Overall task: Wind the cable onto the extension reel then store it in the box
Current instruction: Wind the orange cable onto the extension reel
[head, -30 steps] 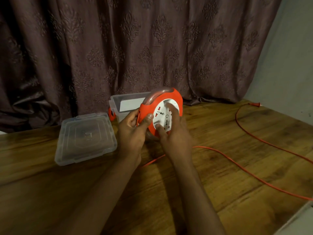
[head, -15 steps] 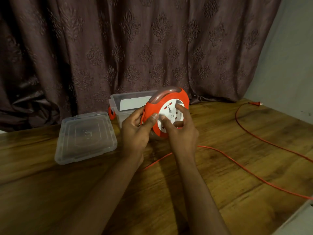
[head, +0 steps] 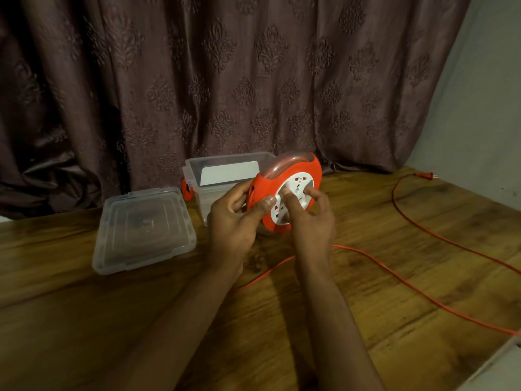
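An orange extension reel [head: 306,168] with a white socket face and a clear handle is held upright above the wooden table [head: 84,320]. My left hand [head: 234,221] grips its left rim, thumb on the front. My right hand [head: 311,218] has its fingers pressed on the white centre disc. The orange cable [head: 417,290] runs from under the reel across the table to the right edge, then loops back to its plug [head: 427,175] at the far right. The clear plastic box [head: 225,176] stands open just behind the reel.
The box's clear lid [head: 143,230] lies flat on the table to the left of my hands. A dark patterned curtain [head: 225,80] hangs behind the table. A pale wall [head: 479,108] is at the right. The table's right corner edge shows at the lower right.
The reel has shifted slightly right and up in my hands, and my right fingers have moved round on the white centre disc. The cable on the table lies much as before.
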